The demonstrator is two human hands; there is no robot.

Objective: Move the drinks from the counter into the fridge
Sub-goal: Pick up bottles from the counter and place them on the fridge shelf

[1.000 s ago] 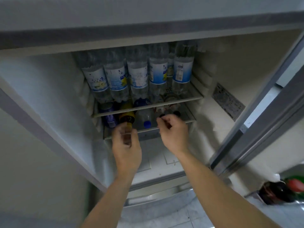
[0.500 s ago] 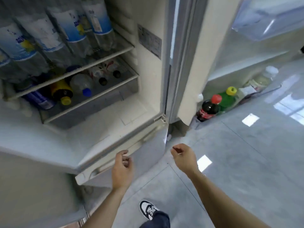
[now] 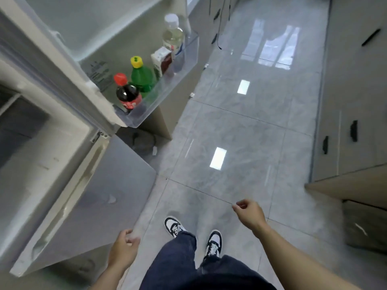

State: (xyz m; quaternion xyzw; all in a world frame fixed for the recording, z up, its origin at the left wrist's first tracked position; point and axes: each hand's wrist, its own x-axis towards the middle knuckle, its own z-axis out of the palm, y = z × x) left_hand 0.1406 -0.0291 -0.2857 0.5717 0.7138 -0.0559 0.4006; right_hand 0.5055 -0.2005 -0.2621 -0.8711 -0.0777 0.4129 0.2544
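Head camera, looking down at a grey tiled floor (image 3: 240,132). The fridge (image 3: 52,143) stands open on the left. In its door shelf (image 3: 167,88), far left, stand a dark cola bottle (image 3: 127,95), a green bottle (image 3: 142,77), a carton (image 3: 161,60) and a clear bottle (image 3: 173,36). Near the bottom, the left hand (image 3: 124,249) and right hand (image 3: 249,213) hang empty with loosely curled fingers, above two sneakers (image 3: 173,226). Cabinets (image 3: 354,101) line the right.

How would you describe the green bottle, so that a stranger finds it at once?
Look at the open fridge door and its clear bottom shelf. Four drinks stand there in a row; the green bottle is second from the hinge, between the cola bottle and the carton. It alone has a yellow cap.
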